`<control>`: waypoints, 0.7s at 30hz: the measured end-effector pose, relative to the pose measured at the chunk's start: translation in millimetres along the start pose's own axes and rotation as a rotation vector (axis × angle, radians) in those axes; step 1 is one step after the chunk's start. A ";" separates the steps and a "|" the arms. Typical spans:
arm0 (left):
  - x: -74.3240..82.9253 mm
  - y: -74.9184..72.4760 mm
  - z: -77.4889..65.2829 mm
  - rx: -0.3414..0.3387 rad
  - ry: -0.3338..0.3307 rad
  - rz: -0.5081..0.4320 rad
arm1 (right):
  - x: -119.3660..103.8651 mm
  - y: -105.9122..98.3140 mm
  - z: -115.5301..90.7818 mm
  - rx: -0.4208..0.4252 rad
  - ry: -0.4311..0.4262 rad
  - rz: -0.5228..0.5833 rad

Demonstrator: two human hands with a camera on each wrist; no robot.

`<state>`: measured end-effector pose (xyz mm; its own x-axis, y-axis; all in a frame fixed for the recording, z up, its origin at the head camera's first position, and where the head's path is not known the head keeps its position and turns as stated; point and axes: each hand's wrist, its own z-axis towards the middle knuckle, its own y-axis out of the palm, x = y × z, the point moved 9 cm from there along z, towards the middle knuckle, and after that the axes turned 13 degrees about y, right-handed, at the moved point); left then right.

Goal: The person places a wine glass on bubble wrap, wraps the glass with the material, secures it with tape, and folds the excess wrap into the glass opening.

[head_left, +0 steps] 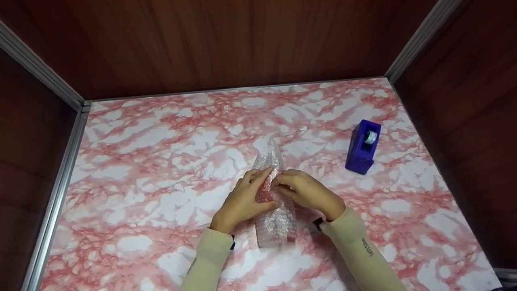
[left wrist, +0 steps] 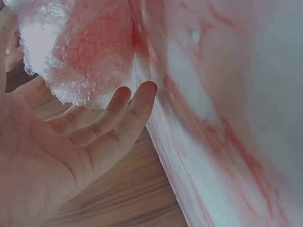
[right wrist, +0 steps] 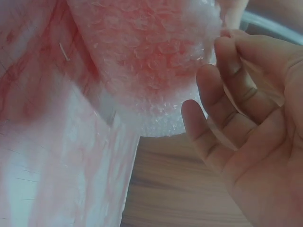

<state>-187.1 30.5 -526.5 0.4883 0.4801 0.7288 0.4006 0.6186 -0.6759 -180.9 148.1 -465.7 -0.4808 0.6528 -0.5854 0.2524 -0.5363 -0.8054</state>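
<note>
A bundle of clear bubble wrap [head_left: 276, 226] lies lengthwise in front of me, with something red showing through its middle. My left hand [head_left: 244, 202] rests against its left side, fingers extended and thumb spread across the near part. Seen from the left wrist, that palm faces the bubble wrap [left wrist: 85, 56] and the outer fingers are nearly straight. My right hand [head_left: 305, 190] pinches the wrap's right edge with curled fingers. In the right wrist view the other fingers [right wrist: 213, 97] bend loosely beside the bubble wrap [right wrist: 147, 52]; the thumb is mostly hidden.
A purple tape dispenser [head_left: 357, 155] with a roll of tape [head_left: 370, 138] stands to the right, beyond my right hand. The red-and-white marbled table [head_left: 161, 161] is bounded by dark wood-look panels [head_left: 202, 44] at the back and sides, framed with metal rails.
</note>
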 end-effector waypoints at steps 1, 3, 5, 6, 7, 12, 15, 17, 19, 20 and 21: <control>0.1 0.1 0.0 -0.001 0.000 0.000 | -0.7 0.6 0.3 0.002 -0.006 -0.013; 0.3 0.0 -0.3 0.001 0.000 -0.001 | -1.7 1.4 0.6 0.004 -0.014 -0.027; 0.4 0.0 -0.5 0.000 0.000 -0.002 | -2.2 2.4 0.7 0.007 -0.018 -0.040; 0.5 0.1 -0.4 -0.001 0.000 -0.003 | -2.6 2.7 0.7 0.010 -0.020 -0.046; 0.6 0.2 -0.5 -0.003 0.000 -0.005 | -3.0 2.8 0.8 0.014 -0.022 -0.054; 1.0 0.3 -0.9 -0.004 0.005 -0.006 | -8.2 2.3 0.3 0.054 -0.048 -0.095; 1.5 0.2 -1.0 0.001 0.010 -0.001 | -11.5 2.4 -0.2 0.075 -0.058 -0.117; 1.8 0.2 -0.9 0.004 0.015 0.003 | -11.7 2.1 -0.4 0.093 -0.048 -0.142; 1.8 0.3 -0.7 0.008 0.018 0.008 | -9.8 0.7 0.2 0.112 -0.022 -0.156; 2.0 0.3 -0.4 0.010 0.021 0.010 | -7.8 -0.3 0.6 0.122 -0.003 -0.159; 1.9 0.6 -0.3 0.011 0.022 0.013 | -4.8 -1.0 1.0 0.128 0.020 -0.152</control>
<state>-185.7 31.6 -525.5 0.5103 0.4741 0.7175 0.3858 0.6194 -0.6837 -179.7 144.9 -462.0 -0.4883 0.7414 -0.4603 0.0685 -0.4933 -0.8672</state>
